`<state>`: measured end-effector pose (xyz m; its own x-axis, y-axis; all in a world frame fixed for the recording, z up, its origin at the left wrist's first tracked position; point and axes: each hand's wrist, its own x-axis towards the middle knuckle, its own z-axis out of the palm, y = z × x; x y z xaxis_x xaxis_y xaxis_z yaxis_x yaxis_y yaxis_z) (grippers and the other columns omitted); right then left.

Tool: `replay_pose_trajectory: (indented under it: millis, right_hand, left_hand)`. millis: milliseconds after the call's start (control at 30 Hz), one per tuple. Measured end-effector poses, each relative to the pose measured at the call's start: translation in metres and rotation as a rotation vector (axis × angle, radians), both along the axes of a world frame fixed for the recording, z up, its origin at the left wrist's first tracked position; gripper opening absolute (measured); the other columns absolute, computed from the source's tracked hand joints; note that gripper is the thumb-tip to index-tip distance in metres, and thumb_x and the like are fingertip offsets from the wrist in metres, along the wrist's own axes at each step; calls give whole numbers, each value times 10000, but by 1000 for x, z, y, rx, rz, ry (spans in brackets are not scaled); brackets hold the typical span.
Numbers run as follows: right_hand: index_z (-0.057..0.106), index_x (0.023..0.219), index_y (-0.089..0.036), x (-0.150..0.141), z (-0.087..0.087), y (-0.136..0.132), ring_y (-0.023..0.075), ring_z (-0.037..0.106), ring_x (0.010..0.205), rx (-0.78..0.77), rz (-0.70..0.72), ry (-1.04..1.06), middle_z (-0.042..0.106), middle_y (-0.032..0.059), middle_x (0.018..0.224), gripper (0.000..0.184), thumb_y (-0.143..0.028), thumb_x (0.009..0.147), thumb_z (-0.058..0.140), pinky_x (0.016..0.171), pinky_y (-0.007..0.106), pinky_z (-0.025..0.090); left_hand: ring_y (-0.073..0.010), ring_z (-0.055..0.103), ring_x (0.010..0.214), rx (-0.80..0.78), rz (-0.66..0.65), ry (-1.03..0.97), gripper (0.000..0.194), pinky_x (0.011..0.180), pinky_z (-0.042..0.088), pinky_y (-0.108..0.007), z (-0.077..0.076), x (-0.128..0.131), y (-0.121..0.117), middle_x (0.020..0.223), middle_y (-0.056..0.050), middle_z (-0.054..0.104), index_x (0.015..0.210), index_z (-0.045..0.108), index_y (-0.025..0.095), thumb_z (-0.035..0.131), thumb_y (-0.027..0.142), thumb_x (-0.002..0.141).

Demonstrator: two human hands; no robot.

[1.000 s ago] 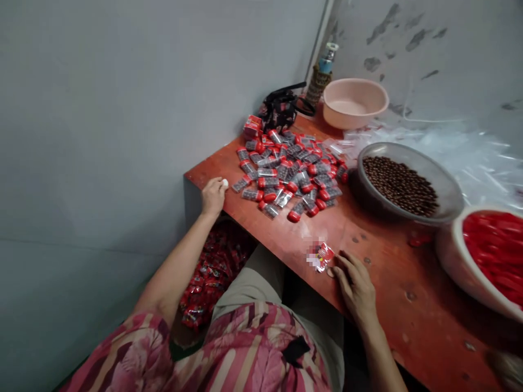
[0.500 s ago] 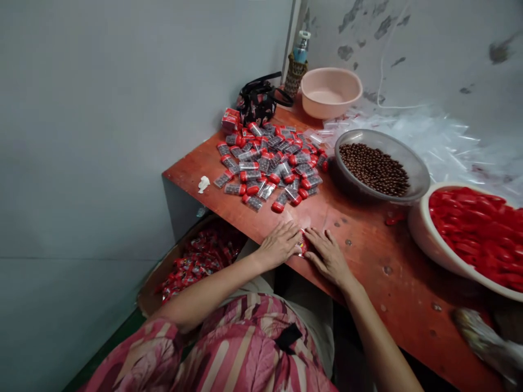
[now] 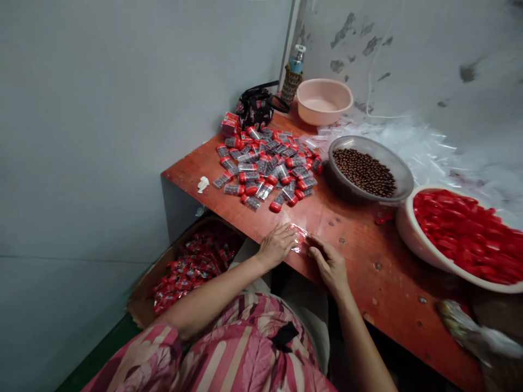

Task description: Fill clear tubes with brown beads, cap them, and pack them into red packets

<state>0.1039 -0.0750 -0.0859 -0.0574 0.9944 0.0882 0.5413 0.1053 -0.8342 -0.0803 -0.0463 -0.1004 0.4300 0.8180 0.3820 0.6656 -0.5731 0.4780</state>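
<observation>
A small shiny packet with red print (image 3: 299, 237) lies flat near the front edge of the orange-red tabletop (image 3: 355, 277). My left hand (image 3: 277, 246) rests on its left side, fingers stretched out and pressing it down. At the packet's right edge is my right hand (image 3: 330, 265), its fingers bent and the thumb apart from them; whether it touches the packet is hard to make out. Beyond my hands spreads a pile of clear tubes with red caps (image 3: 265, 163), filled with dark balls.
A grey bowl (image 3: 402, 182) of brown balls and a pale basin (image 3: 408, 228) of red caps stand to the right. Clear plastic pieces (image 3: 433, 147) are heaped behind. A pink basin (image 3: 324, 111) and black bag (image 3: 255, 111) sit far back. Below left, a box (image 3: 137, 296) holds red packets.
My right hand has drawn slightly down and curled its fingers, showing more of the packet. My left hand stays almost in place. The view has shifted slightly.
</observation>
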Motion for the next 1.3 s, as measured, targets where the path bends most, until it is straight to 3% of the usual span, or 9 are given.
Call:
replay_pose_trajectory:
  millis: [167, 400, 633, 733, 800, 900, 1000, 1167, 1300]
  right_hand:
    - [570, 1124, -214, 1, -8, -5, 217, 592, 973, 47, -35, -15, 619, 85, 1114, 334, -325, 814, 514, 885, 421, 446]
    - [588, 1092, -212, -4, -6, -5, 223, 584, 977, 33, -55, 23, 621, 86, 1105, 325, -349, 806, 515, 891, 441, 439]
    - [538, 1123, -195, -27, 17, 14, 117, 567, 559, -214, -228, 447, 642, 38, 848, 473, -418, 713, 614, 470, 239, 476]
    - [515, 1125, -205, -32, 27, 23, 55, 426, 416, -266, -225, 594, 583, -30, 682, 488, -381, 692, 654, 367, 175, 365]
    - [515, 1113, -204, -31, 32, 27, 56, 411, 421, -289, -191, 627, 564, -36, 660, 482, -363, 684, 668, 357, 167, 337]
    - [508, 1118, -190, -31, 39, 32, 64, 423, 427, -366, -65, 612, 545, -38, 623, 502, -344, 674, 684, 354, 164, 312]
    - [517, 1114, -182, -36, 43, 37, 57, 403, 399, -386, 34, 537, 511, -54, 568, 507, -340, 665, 694, 343, 162, 286]
    - [546, 1101, -179, -43, 43, 38, 56, 403, 399, -371, 22, 466, 530, -44, 579, 500, -351, 656, 698, 344, 167, 290]
    - [533, 1136, -178, -35, 30, 34, 61, 418, 401, -374, -100, 489, 536, -38, 589, 552, -373, 648, 700, 334, 161, 295]
  left_hand:
    - [-237, 391, 1229, -1, 69, 38, 405, 1023, 333, -406, -1, 3, -1, 1260, -138, 504, 1180, 500, 94, 498, 295, 828]
    - [-236, 392, 1227, 41, 74, -17, 289, 1030, 334, -421, -7, 6, -2, 1202, -79, 564, 1084, 579, 137, 477, 255, 841]
    - [-198, 349, 1258, 88, 11, -206, 294, 1012, 379, -394, 2, 6, -4, 1193, -49, 574, 1124, 557, 172, 449, 235, 858]
    - [-226, 372, 1242, -55, 3, -342, 420, 1013, 363, -412, 15, 3, -9, 1255, -77, 520, 1202, 495, 176, 529, 322, 809]
    - [-233, 486, 1140, -298, 55, -520, 538, 937, 431, -386, 22, -3, -10, 1221, -101, 542, 1237, 457, 177, 573, 401, 762]
    - [-184, 623, 838, -734, 58, -752, 460, 723, 504, -290, 28, -11, -7, 941, -78, 658, 1095, 572, 138, 506, 468, 782]
    - [-141, 599, 670, -949, 18, -856, 428, 612, 472, -237, 29, -12, -2, 709, -29, 633, 874, 650, 91, 516, 482, 765]
    - [-141, 592, 691, -967, 61, -971, 404, 638, 468, -240, 30, -22, -16, 755, -30, 644, 939, 644, 120, 583, 452, 718]
    - [-134, 585, 590, -818, 409, -945, 363, 553, 455, -223, 3, -64, -40, 650, -38, 629, 773, 652, 137, 560, 484, 721]
